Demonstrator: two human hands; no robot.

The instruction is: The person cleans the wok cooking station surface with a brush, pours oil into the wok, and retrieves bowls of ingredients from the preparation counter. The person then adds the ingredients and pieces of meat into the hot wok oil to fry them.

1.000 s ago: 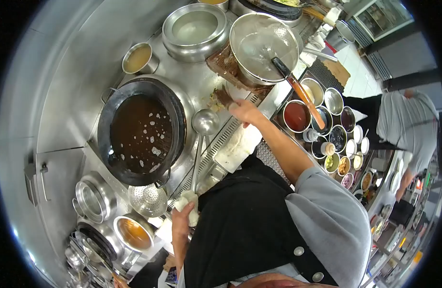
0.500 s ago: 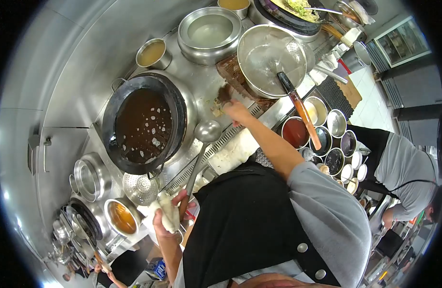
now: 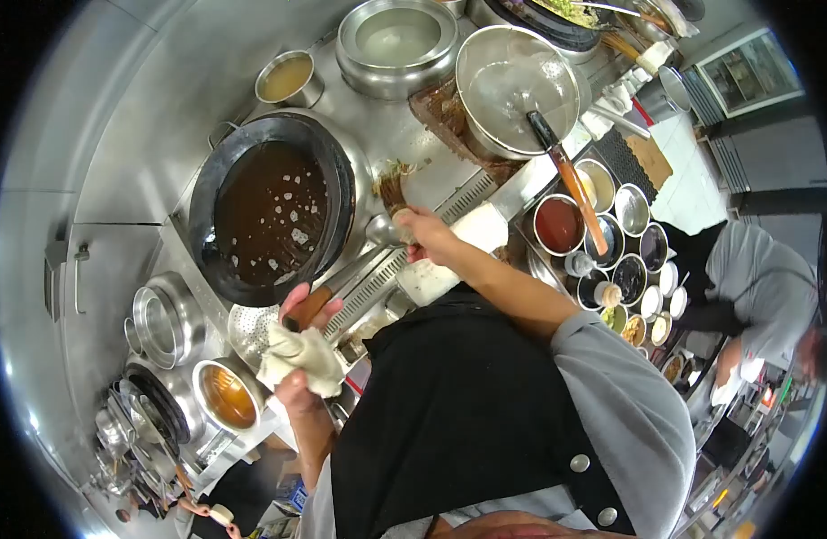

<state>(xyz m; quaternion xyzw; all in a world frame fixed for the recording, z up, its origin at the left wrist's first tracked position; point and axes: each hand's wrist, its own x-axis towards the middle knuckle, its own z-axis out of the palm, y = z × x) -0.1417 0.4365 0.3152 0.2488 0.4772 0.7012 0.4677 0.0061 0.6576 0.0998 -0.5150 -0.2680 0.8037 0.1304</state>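
My right hand [image 3: 429, 238] grips a short bristle brush [image 3: 393, 190], its bristles on the steel counter beside some food scraps [image 3: 404, 168]. Lower left, my left hand [image 3: 307, 346] holds a bunched white cloth [image 3: 302, 359] and the wooden handle of a ladle [image 3: 380, 231]. The ladle's bowl lies close to my right hand. A large black wok [image 3: 340, 202] with brown liquid and pale floating bits stands left of both hands. Under my right forearm is a folded white towel [image 3: 476, 229].
A strainer [image 3: 465, 85] with a wooden handle rests on a pot at the top. Sauce containers [image 3: 558, 225] stand at the right, near a person in grey [image 3: 759, 269]. A perforated skimmer [image 3: 249, 331] and a pot of orange liquid [image 3: 228, 397] sit lower left.
My right hand and the brush have moved left and down toward the ladle's bowl. My left hand has raised the ladle's handle end and the cloth.
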